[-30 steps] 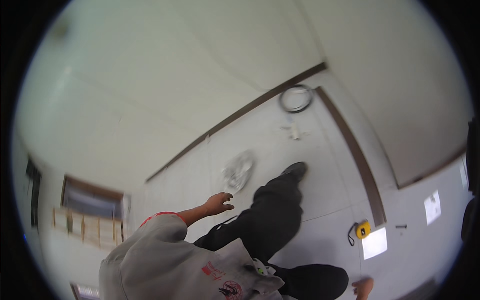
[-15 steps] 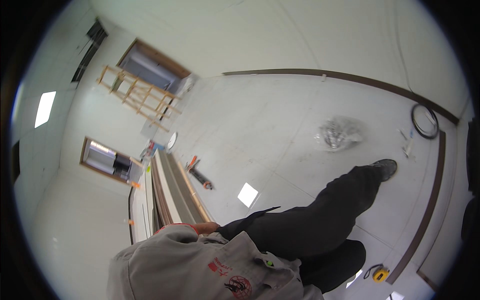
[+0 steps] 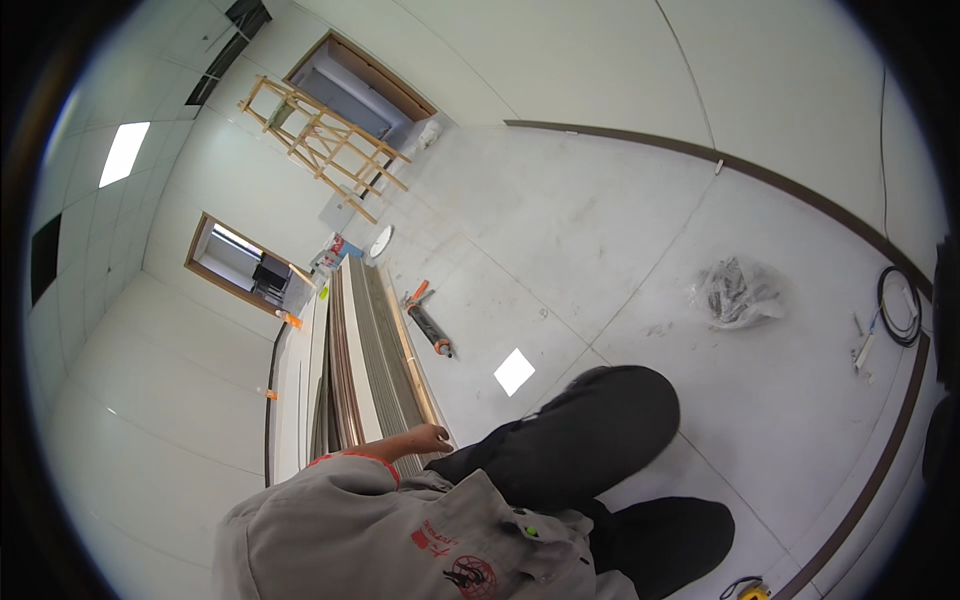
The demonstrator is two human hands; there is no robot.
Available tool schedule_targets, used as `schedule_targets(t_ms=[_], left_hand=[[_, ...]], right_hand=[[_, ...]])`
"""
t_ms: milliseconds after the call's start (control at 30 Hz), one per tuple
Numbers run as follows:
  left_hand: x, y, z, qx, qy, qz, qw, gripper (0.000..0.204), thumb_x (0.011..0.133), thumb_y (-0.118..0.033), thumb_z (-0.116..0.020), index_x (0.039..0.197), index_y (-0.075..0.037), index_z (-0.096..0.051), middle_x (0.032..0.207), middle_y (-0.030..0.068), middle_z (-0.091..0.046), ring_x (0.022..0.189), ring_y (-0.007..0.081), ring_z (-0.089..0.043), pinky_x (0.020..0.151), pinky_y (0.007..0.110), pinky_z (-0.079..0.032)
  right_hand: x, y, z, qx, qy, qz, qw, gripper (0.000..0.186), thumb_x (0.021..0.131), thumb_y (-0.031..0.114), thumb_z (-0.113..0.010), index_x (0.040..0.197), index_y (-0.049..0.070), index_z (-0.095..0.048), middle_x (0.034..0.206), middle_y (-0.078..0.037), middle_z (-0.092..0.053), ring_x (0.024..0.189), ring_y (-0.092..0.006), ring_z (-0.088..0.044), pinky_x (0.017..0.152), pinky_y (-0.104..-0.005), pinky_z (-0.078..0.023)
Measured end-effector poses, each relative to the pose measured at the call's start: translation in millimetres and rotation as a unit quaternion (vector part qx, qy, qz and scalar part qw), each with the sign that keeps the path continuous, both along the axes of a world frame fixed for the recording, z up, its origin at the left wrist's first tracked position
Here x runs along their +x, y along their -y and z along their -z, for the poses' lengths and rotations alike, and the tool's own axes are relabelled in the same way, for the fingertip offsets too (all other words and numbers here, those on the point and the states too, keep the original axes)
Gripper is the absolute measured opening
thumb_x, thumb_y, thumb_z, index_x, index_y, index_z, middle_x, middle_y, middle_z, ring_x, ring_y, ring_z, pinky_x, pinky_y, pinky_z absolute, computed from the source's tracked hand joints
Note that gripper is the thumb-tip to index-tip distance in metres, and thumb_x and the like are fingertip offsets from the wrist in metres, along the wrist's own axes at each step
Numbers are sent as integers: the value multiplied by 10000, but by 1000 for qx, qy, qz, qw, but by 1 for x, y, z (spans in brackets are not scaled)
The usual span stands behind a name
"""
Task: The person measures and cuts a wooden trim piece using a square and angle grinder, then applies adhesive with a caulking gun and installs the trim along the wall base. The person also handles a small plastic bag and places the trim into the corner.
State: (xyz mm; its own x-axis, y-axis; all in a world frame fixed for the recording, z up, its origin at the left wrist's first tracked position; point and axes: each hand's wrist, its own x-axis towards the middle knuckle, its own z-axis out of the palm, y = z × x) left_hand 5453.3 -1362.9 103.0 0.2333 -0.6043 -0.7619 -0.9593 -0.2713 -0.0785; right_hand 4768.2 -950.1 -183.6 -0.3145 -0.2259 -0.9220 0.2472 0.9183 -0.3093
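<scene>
My left hand (image 3: 430,438) hangs in front of my grey jacket, over the near end of a stack of long boards (image 3: 375,375). Its fingers are loosely bent and a little apart, with nothing seen in them; whether it touches the boards I cannot tell. The boards lie lengthwise on the floor in white, brown and grey-brown. Just right of them rests a caulking gun (image 3: 428,325) with an orange handle and dark barrel. My right hand is out of view.
A wooden trestle frame (image 3: 325,140) stands by the far doorway. A clear plastic bag (image 3: 738,292), a coiled black cable (image 3: 898,305) and a white tool (image 3: 864,350) lie right. Dark skirting (image 3: 800,196) follows the wall. A yellow tape measure (image 3: 752,592) shows at the lower edge.
My left hand has come out further from beside my leg, over the boards. The leg stretched to the right is now bent closer in. The view has shifted, and floor things sit further right.
</scene>
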Motion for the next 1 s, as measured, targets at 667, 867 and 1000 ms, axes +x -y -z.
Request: schedule_targets(t_ms=[667, 867, 1000], left_hand=[[320, 303, 205, -282, 116, -459, 835, 817, 796, -646, -771, 1151, 81, -656, 1059, 238, -706, 941, 364, -705, 729, 498, -560], [436, 265, 242, -254, 23, -623, 740, 667, 809, -580, -805, 1200, -67, -635, 1108, 120, -673, 959, 304, -640, 679, 522, -484], [444, 275, 299, -240, -146, -732, 621, 478, 884, -419, -787, 1202, -88, -652, 1179, 97, -673, 984, 319, -640, 680, 546, -496]], right_hand=[[46, 295, -88, 158, -197, -214, 944, 336, 920, 297, -679, 1012, -21, -623, 894, -175, -720, 721, -285, -720, 642, -409, -602], [-5, 441, -190, 191, -310, -350, 863, 359, 930, 334, -653, 925, -25, -656, 863, -186, -726, 723, -290, -727, 660, -420, -601], [-1, 554, -211, 42, -363, -211, 907, 216, 901, 165, -695, 935, -42, -646, 778, -123, -710, 648, -192, -707, 585, -342, -588]])
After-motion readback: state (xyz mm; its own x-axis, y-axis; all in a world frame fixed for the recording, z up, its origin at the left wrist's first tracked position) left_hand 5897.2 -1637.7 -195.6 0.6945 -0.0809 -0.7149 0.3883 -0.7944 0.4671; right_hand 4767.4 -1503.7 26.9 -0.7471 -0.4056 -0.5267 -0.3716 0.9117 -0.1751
